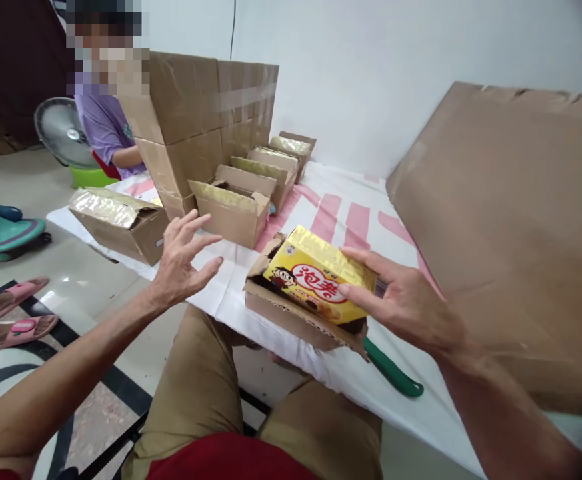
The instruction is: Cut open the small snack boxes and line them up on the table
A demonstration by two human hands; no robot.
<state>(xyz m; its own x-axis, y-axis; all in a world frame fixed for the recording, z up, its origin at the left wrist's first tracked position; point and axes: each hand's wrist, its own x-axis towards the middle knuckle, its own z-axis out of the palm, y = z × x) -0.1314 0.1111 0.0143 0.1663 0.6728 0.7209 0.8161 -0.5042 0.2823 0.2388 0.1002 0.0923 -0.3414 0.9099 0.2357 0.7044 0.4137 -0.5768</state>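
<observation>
A yellow snack box (321, 273) with a cartoon face and red lettering sits tilted, partly inside a small open cardboard box (291, 317) at the table's near edge. My right hand (401, 293) grips the yellow box at its right end, thumb on the front and fingers over the top. To the left, my left hand (183, 260) hovers with fingers spread and nothing in it. From under the cardboard box sticks out a green handle (393, 370); what it belongs to is hidden.
Open cardboard boxes (233, 207) stand in a row behind, beside a tall carton stack (191, 100). A taped box (115, 220) lies at left, and a large carton (511, 233) at right. Across the table sits a person in a purple shirt (103, 127), near a fan (63, 133).
</observation>
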